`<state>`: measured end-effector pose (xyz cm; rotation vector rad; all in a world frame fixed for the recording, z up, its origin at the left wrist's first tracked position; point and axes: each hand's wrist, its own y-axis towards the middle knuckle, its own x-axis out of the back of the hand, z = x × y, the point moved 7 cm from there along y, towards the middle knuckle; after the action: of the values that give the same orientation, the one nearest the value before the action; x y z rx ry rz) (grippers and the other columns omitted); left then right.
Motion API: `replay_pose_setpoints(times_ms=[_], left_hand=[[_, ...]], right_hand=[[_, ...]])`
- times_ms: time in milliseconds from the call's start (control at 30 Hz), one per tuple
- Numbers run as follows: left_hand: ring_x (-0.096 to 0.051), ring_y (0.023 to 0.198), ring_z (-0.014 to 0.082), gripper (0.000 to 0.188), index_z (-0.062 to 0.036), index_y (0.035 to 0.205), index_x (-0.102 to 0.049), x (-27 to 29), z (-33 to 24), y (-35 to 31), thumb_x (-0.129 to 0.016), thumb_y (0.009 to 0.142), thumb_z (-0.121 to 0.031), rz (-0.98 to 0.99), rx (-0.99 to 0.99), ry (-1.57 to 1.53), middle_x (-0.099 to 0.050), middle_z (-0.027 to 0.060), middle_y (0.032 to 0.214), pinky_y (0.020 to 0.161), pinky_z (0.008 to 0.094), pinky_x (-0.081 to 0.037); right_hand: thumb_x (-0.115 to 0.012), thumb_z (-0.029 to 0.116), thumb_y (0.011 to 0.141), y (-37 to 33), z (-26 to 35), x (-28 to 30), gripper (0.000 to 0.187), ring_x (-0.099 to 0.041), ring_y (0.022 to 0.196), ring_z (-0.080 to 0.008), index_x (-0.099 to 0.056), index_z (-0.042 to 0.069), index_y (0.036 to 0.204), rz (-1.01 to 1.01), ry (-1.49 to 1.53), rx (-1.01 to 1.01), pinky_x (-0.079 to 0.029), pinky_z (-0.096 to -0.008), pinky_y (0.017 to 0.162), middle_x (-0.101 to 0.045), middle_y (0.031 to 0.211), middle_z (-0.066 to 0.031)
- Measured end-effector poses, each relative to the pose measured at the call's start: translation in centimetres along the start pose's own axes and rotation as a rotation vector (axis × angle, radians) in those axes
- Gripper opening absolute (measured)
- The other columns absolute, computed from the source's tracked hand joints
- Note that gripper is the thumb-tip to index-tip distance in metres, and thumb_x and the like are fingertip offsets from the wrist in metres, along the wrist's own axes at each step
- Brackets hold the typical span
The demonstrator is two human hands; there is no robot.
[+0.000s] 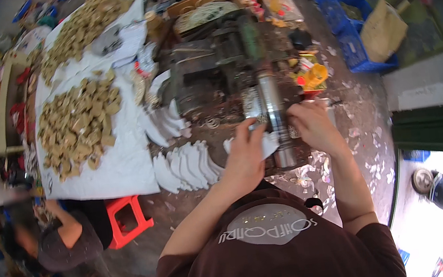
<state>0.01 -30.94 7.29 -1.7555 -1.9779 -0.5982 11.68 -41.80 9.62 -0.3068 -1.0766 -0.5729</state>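
A shiny metal roller (272, 103) juts toward me from a dark, worn machine (207, 75). My left hand (243, 155) is at the roller's left side, its fingers closed on a white curved piece (270, 144) that shows on both sides of it. Across the roller, my right hand (315, 125) is bent inward with fingers curled near the metal; what they hold, if anything, is hidden. Left of my left hand, similar white curved pieces (188, 167) lie overlapping in a row. More of these white pieces (165, 122) sit just behind them.
A white-covered table (135, 167) on the left bears heaps of tan pieces (80, 121). Another person (68, 234) sits beyond a red stool (128, 219). Blue crates (355, 43) stand at the far right, and white scraps litter the floor (362, 175). A yellow container (314, 75) is beside the machine.
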Motion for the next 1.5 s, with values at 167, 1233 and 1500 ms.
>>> replay_pose_setpoints(times_ms=[167, 1233, 1500], left_hand=[[-0.045, 0.116, 0.0394, 0.05, -0.0006, 0.12, -0.045, 2.2, 1.7, -1.1, -0.061, 0.074, 0.007, -0.109, 0.032, -0.167, -0.041, 0.0188, 0.124, 0.096, 0.0412, -0.04], [-0.046, 0.119, 0.0182, 0.039, -0.0013, 0.13, -0.041, 3.3, -0.2, -1.4, -0.053, 0.095, -0.015, -0.179, -0.005, -1.509, -0.047, 0.0091, 0.129, 0.099, 0.0326, -0.039], [-0.049, 0.1, 0.0201, 0.034, -0.001, 0.123, -0.043, 5.5, 6.5, -2.9, -0.05, 0.09, -0.002, -0.42, 0.405, -0.678, -0.051, 0.0091, 0.103, 0.09, 0.0327, -0.04]], right_hand=[[-0.063, 0.005, 0.082, -0.5, -1.5, 1.6, 0.016, -0.057, 0.077, -0.0244, -0.062, 0.004, 0.098, -0.32, 0.218, -0.132, -0.043, -0.0352, 0.077, -0.061, 0.084, -0.0092], [-0.072, 0.0, 0.07, 0.2, 10.4, 0.0, 0.023, -0.047, 0.103, -0.029, -0.061, 0.007, 0.089, -0.536, 0.35, 0.131, -0.036, -0.0399, 0.084, -0.054, 0.112, -0.0081], [-0.06, 0.0, 0.082, 0.1, 1.1, 5.1, 0.009, -0.06, 0.071, -0.0338, -0.055, 0.001, 0.09, -0.21, 0.391, -0.11, -0.046, -0.0377, 0.062, -0.058, 0.073, -0.0171]])
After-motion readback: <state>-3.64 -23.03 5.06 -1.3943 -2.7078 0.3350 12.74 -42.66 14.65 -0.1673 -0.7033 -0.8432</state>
